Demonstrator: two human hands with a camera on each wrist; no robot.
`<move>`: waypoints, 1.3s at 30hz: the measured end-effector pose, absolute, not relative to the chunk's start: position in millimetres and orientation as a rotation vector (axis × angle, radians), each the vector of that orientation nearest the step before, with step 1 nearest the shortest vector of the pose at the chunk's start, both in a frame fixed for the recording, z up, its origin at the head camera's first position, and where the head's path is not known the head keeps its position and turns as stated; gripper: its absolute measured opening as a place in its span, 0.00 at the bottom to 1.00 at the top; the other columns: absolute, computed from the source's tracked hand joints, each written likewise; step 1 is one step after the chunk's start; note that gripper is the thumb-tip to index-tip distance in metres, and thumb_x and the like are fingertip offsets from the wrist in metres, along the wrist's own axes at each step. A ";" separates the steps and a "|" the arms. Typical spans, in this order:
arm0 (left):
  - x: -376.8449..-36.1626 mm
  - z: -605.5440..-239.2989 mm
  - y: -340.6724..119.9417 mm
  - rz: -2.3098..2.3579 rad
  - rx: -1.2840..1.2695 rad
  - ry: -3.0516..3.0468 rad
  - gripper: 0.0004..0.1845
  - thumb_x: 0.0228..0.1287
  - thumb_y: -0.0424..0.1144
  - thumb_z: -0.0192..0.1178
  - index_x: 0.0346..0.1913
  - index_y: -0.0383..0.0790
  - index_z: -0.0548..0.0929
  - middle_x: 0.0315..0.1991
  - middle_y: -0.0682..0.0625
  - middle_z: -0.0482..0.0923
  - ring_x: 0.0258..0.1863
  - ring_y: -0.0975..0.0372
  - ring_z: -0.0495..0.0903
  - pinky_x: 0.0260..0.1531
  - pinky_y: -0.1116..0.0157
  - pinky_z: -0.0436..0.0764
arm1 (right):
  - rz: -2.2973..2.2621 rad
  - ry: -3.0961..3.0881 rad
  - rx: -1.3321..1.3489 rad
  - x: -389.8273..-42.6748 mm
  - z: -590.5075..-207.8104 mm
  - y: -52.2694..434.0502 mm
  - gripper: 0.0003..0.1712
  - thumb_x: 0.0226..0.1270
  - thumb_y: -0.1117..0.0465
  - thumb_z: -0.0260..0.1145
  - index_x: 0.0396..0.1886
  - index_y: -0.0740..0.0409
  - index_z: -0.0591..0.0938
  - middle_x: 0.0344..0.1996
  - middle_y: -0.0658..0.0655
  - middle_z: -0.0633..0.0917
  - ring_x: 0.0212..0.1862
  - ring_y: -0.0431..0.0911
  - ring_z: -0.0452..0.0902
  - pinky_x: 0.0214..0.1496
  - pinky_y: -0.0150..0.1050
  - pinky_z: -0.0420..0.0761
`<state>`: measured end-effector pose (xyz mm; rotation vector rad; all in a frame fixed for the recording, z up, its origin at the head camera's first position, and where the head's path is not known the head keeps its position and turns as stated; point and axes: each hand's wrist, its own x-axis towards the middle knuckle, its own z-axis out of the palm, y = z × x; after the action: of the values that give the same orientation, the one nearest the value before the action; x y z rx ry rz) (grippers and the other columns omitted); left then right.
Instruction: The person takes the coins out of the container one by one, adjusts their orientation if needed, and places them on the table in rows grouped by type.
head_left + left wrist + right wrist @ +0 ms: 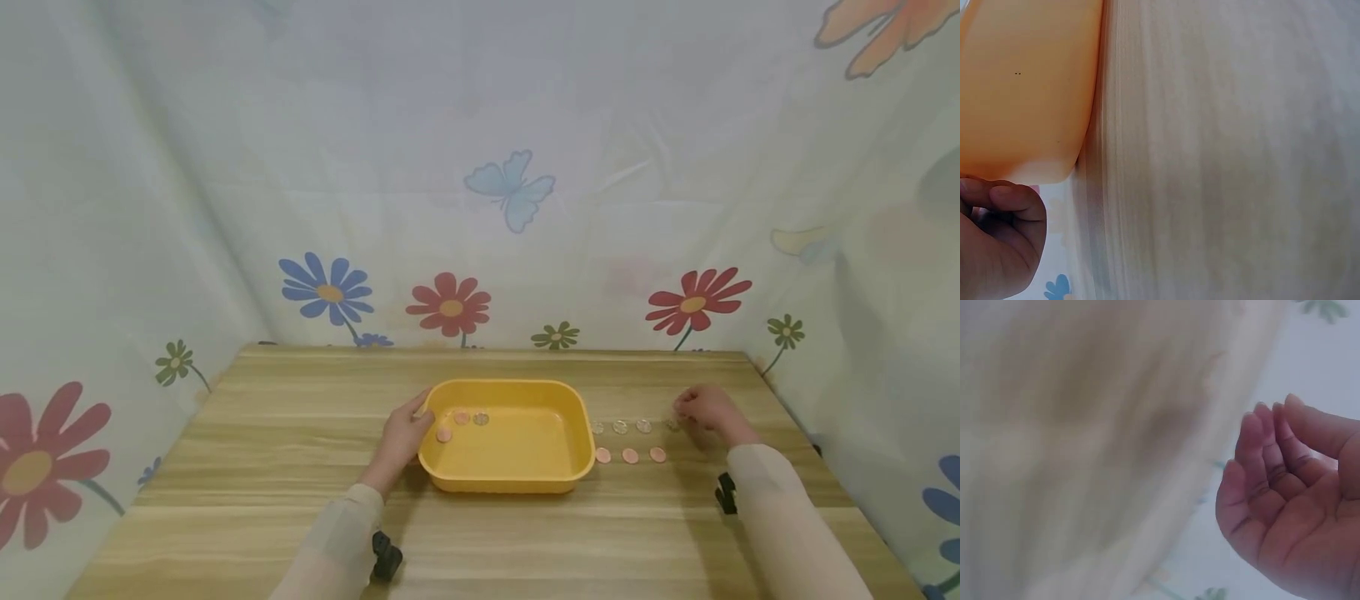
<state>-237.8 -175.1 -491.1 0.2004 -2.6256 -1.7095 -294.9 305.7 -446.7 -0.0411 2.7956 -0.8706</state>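
A yellow plastic basin point(510, 485) stands on the table, with three coins lying in its left end: two copper-coloured and one silver-coloured point(481, 419). My left hand point(403, 435) holds the basin's left end by the rim; in the left wrist view its curled fingers meet the basin's end wall. To the right of the basin lie two rows of coins, silver-coloured ones point(643, 425) behind and copper-coloured ones point(630, 456) in front. Over the right end of the silver row is my right hand point(708, 410), loosely curled. No coin shows between its fingers in the right wrist view.
The wood-grain table point(262, 433) ends at a back edge against a pale curtain point(600, 125) printed with flowers and butterflies. The curtain also hangs at both sides. A dark wrist device point(386, 557) sits by the left sleeve.
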 end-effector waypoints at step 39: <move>-235.4 -490.0 -173.5 -1.652 0.201 -2.650 0.29 0.73 0.35 0.52 0.75 0.39 0.69 0.33 0.36 0.85 0.21 0.64 0.78 0.22 0.71 0.78 | -0.816 2.523 -0.875 -297.9 -353.7 113.9 0.14 0.77 0.56 0.61 0.51 0.60 0.84 0.43 0.60 0.86 0.42 0.48 0.80 0.50 0.41 0.82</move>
<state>-235.4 -173.5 -490.0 0.2013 -2.6503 -1.6523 -297.9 113.9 -353.7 -0.8746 2.5231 -0.8159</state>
